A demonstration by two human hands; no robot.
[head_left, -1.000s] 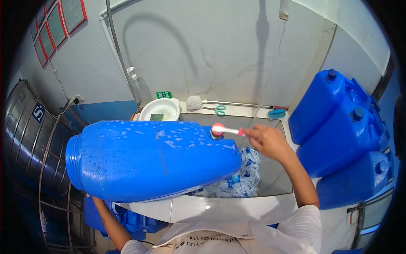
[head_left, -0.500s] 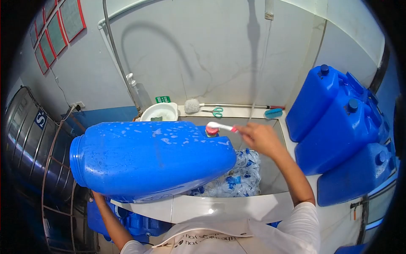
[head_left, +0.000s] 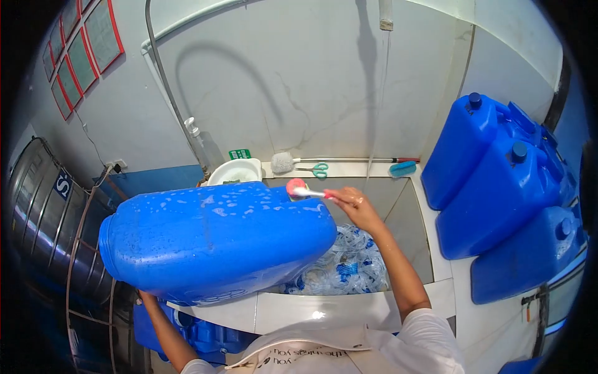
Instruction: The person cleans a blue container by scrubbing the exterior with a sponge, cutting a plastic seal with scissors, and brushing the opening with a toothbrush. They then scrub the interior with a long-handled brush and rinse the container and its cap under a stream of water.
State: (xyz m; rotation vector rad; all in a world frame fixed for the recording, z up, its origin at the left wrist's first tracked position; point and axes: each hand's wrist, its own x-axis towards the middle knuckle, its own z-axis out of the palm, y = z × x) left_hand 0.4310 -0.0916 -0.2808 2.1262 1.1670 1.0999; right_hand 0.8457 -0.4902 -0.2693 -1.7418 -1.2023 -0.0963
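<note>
A large blue plastic jug (head_left: 212,240) lies on its side over the tiled basin, wet with soapy patches on top. Its wide mouth faces left. My right hand (head_left: 352,206) is closed around the pink-and-white handle of a scrub brush (head_left: 298,189). The brush head rests against the jug's recessed handle area at the upper right end. Under the jug's left end is my left hand (head_left: 146,297); its fingers are hidden behind the jug.
Bundled clear plastic pieces with blue parts (head_left: 349,265) fill part of the basin. On the back ledge are a white basin (head_left: 237,169), scissors (head_left: 319,170), a long-handled brush (head_left: 283,163) and a blue brush (head_left: 402,168). Several blue jugs (head_left: 498,187) stand right; a steel tank (head_left: 37,218) is left.
My right hand and the scrub brush have shifted left along the jug's end. The jug has tilted and moved slightly left and down at its right end.
</note>
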